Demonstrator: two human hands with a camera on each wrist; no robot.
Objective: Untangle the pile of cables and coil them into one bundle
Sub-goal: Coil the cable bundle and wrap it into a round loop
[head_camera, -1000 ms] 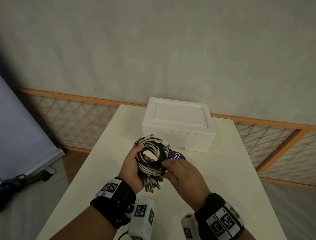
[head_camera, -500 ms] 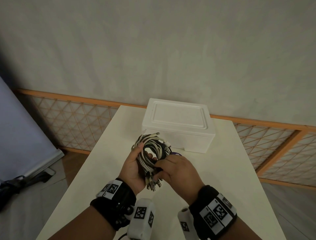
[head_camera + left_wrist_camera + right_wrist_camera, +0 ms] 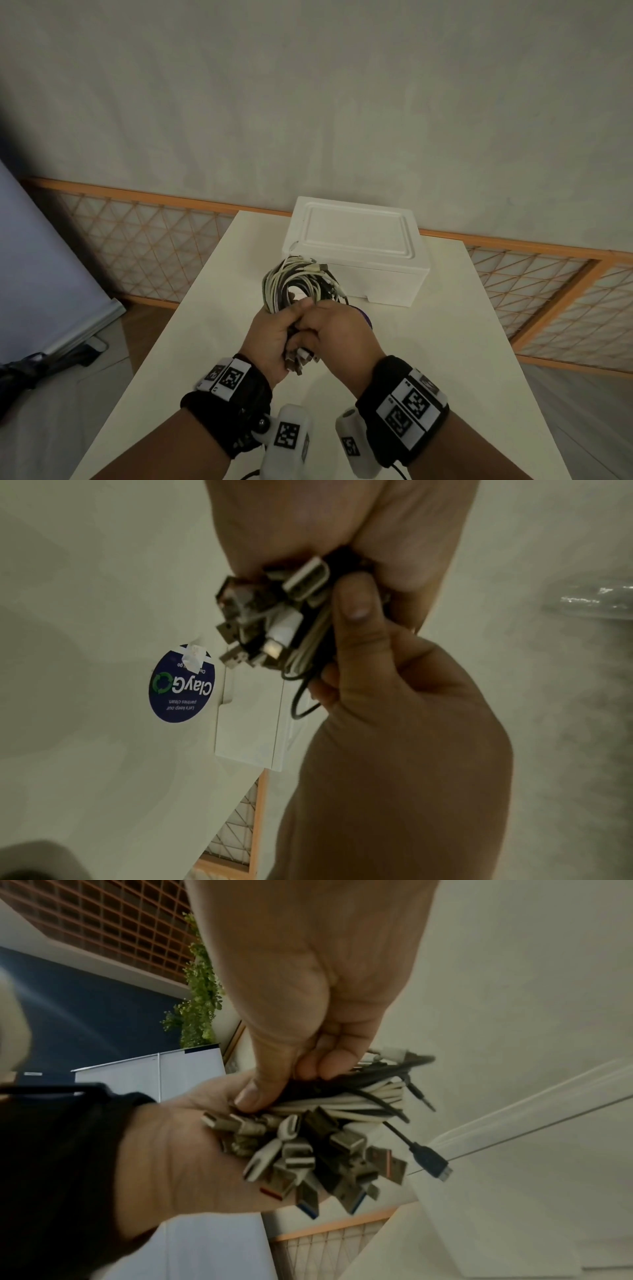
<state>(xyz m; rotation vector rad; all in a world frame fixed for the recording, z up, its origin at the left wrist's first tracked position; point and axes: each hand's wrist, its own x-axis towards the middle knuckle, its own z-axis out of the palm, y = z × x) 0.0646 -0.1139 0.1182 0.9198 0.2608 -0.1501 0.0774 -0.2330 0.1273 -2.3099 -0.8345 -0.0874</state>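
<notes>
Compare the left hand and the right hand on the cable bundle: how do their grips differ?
The left hand cradles the cable bundle from below, plug ends lying across its palm; the right hand comes over the top, thumb and fingertips pinching the strands. Both grip the same gathered section above the table.

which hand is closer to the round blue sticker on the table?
Right. The right hand is directly over the blue sticker, covering most of it in the head view. The left hand sits on the far side of the cable bundle, further from it.

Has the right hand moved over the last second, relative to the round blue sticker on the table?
Yes. The right hand has shifted left and now pinches the cable bundle, hiding most of the blue sticker.
</notes>
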